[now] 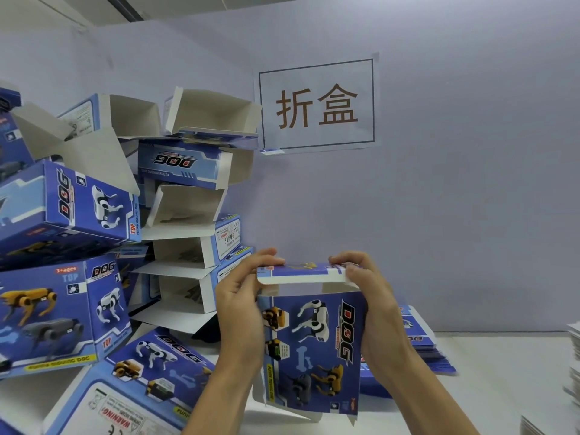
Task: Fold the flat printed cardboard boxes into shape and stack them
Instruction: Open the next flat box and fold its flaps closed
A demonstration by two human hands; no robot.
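Observation:
I hold a blue printed cardboard box [314,346] upright in front of me, its face showing robot dogs and the word DOG. My left hand [240,309] grips its left side, fingers curled over the top flap [301,273]. My right hand [373,293] grips the right side, thumb and fingers pinching the same flap, which is bent toward me. A leaning stack of folded boxes [194,215] with open ends stands to the left. Flat printed blanks [420,340] lie in a pile behind my right wrist.
More folded blue boxes [62,302] are heaped at the far left and lower left. A paper sign [317,105] hangs on the lilac wall. White sheet stacks [574,356] sit at the right edge of the white table [489,387].

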